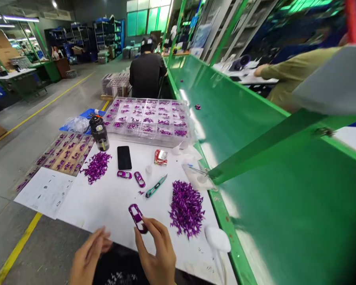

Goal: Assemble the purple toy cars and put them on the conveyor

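My right hand (158, 247) pinches a purple toy car body shell (137, 217) between thumb and fingers, above the white table's near part. Left of it, at the near table edge, is my left hand (91, 253); its fingertips are bunched and blurred, so whether they hold anything is unclear. Two more purple car shells, one lying sideways (124, 174) and one slanted (139, 179), rest beyond my hands. A green utility knife (156, 186) lies beside them. To the right is a heap of small purple parts (187, 209), with a smaller purple heap (96, 167) at the left.
A compartment tray (148, 136) of purple parts spans the table's back. A black bottle (99, 133), a phone (124, 157) and a red packet (160, 157) stand or lie before it. The green conveyor (273, 186) and its slanted post border the right side; a seated person (147, 75) is ahead.
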A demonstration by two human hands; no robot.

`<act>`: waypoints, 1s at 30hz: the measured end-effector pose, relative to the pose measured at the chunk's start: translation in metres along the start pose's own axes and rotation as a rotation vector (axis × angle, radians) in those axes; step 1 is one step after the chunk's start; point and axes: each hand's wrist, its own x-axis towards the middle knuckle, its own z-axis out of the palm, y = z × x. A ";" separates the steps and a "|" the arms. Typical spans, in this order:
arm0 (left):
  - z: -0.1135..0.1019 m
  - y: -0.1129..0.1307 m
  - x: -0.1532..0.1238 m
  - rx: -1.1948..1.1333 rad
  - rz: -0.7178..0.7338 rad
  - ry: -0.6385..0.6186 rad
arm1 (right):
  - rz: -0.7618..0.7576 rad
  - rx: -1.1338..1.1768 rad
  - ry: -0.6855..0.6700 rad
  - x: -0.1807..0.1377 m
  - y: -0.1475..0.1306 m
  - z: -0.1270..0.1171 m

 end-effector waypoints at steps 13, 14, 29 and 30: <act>0.069 0.029 0.150 -0.252 -0.262 -0.528 | 0.340 -0.055 -0.153 0.094 0.066 0.026; 0.073 0.027 0.159 -0.252 -0.274 -0.555 | 0.395 -0.102 -0.124 0.107 0.082 0.033; 0.100 -0.001 0.212 -0.414 -0.351 -0.611 | 0.634 -0.032 0.006 0.129 0.072 0.050; 0.100 0.000 0.213 -0.421 -0.357 -0.603 | 0.558 -0.024 0.115 0.128 0.068 0.052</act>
